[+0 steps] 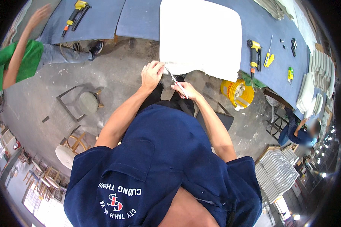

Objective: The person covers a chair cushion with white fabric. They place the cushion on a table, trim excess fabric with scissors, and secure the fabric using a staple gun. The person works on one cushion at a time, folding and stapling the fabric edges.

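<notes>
The white panel (pixel 201 34) is laid at the upper middle of the frame, on the blue-covered table (pixel 138 20), with its ragged lower edge hung out past the table's border toward the worn camera. Its lower left corner is pinched by the left hand (pixel 152 75), whose fingertips are closed on the material; how much of it is caught between them cannot be told, since the grip is partly hidden by the fingers themselves. The scissors (pixel 173 76) are grasped by the right hand (pixel 185 90), with the fingers wrapped around the red handles. Their long axis is slanted from lower right to upper left, so that the tips are aimed at the pinched corner and brought close beside the left fingertips. By this slant the ragged edge is met obliquely, while its longer stretch is left to the right of the blades. The corner is thus nearer to the left hand; the right hand is set lower in the frame, below the edge. Whether the blades are parted, or whether material is held between them, cannot be made out.
</notes>
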Motion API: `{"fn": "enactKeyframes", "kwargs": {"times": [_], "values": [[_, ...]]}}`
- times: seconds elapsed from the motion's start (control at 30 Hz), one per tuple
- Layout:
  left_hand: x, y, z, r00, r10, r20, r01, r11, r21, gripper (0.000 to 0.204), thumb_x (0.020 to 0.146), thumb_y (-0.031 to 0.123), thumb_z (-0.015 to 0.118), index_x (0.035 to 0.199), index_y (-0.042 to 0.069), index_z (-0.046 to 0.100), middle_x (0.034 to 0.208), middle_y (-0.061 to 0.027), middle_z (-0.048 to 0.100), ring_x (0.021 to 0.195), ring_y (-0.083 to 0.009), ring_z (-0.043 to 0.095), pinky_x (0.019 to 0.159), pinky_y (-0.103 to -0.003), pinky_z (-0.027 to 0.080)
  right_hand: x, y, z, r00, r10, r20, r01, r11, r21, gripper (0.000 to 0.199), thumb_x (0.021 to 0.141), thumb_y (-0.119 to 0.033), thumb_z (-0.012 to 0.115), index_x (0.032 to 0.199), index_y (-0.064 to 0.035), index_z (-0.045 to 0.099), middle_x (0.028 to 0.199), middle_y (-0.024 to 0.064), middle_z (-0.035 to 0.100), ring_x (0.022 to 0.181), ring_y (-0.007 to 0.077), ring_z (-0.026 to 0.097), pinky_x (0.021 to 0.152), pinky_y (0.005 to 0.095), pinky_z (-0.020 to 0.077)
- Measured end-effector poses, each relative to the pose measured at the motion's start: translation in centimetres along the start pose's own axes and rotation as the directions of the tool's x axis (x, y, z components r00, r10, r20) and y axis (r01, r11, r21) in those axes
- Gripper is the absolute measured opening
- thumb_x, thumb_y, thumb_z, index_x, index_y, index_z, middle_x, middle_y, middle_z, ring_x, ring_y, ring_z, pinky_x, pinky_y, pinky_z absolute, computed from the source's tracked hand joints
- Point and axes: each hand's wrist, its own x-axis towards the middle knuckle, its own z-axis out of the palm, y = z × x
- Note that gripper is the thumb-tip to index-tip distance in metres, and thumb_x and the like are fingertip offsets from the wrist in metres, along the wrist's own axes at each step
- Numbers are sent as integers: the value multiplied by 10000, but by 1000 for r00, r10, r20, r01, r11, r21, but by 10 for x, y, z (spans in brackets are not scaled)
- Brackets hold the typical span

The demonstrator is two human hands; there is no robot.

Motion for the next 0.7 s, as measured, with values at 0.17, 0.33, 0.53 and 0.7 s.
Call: {"fn": "enactKeyframes", "kwargs": {"times": [0.17,0.33,0.53,0.7], "values": [[12,-15,-11,973,220,74,-229,960,164,155,870,196,806,1023,201,783,1019,30,683,894,-212,653,777,-380,460,1,-1,0,999,18,46,-20,999,42,511,1007,-555,709,799,-104,589,652,-12,554,519,88,545,487,274,409],[12,-27,-17,978,199,58,-207,955,213,102,840,224,841,936,197,815,980,38,700,890,-201,650,788,-380,447,14,7,-5,994,28,102,-37,996,84,554,957,-593,757,849,-55,679,650,-3,573,520,96,578,490,283,456],[0,4,-15,960,-278,2,278,959,-52,147,894,247,816,953,113,829,911,-21,734,829,-265,710,760,-425,526,10,3,-2,1000,19,14,-20,998,64,515,983,-547,751,796,-82,633,634,-18,553,500,86,547,473,275,431],[1,14,-10,839,-530,125,544,808,-225,217,914,246,809,997,47,830,887,-81,792,758,-248,743,734,-406,564,9,6,-1,999,22,30,-25,992,123,471,990,-515,761,815,-97,631,643,-26,551,507,80,536,475,266,424]]}}
